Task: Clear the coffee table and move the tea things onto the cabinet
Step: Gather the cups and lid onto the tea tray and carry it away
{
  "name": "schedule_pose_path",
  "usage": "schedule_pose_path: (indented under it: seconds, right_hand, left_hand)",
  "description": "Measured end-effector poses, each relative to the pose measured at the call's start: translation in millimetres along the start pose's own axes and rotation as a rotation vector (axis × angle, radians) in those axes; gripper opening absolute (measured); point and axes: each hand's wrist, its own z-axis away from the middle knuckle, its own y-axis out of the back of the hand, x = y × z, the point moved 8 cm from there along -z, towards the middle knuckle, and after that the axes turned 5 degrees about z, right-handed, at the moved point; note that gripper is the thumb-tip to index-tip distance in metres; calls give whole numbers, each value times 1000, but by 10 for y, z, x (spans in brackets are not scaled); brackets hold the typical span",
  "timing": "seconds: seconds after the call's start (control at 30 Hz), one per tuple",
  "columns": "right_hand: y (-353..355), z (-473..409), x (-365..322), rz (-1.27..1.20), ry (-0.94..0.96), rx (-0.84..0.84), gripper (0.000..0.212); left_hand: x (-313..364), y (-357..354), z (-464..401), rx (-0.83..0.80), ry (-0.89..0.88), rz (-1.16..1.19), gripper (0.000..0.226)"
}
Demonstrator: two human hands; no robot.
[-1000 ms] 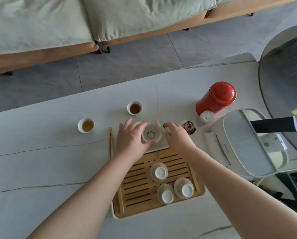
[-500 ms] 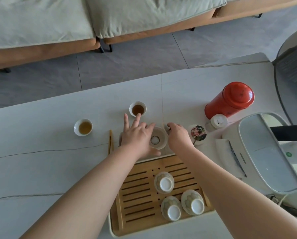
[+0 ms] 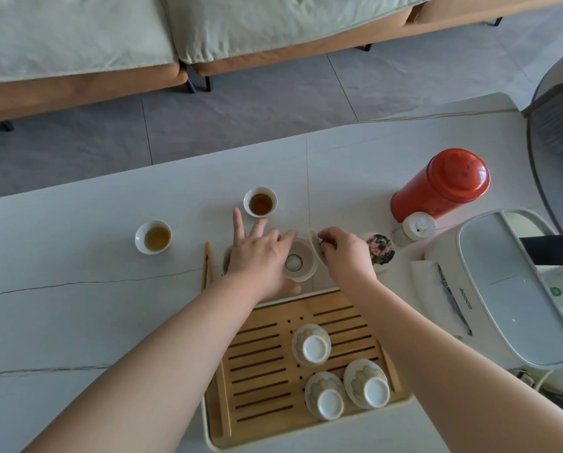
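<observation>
On the pale coffee table, my left hand wraps the left side of a white bowl, thumb below it and fingers above. My right hand pinches a thin white lid, tilted on edge at the bowl's right rim. Two small cups of tea stand behind, one dark and one pale. A bamboo tea tray lies nearer to me, with three upturned cups on it. Bamboo tongs lie left of my left hand.
A red tin, a small white jar and a floral saucer stand to the right. A white kettle unit and a folded cloth fill the right edge. A sofa stands beyond the floor.
My left hand has slid further over the bowl's left side. My right hand has closed on the lid and tipped it up on edge. The view has shifted slightly.
</observation>
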Motion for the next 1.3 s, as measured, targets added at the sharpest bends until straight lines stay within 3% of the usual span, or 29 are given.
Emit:
schedule_pose_path:
  seconds: [0.33,0.57,0.73,1.3]
  right_hand:
    - [347,202,-127,-140,54,131,24]
    - [799,489,-520,-229,163,240,19]
    - [653,641,-780,-204,175,122,30]
    - [331,696,-656,-45,175,102,30]
  left_hand:
    - [-35,181,69,110,79,181,90]
    - [-364,656,519,283,138,313,86]
    - [-706,633,912,273,206,708,85]
    - [-627,224,871,236,168,705,88]
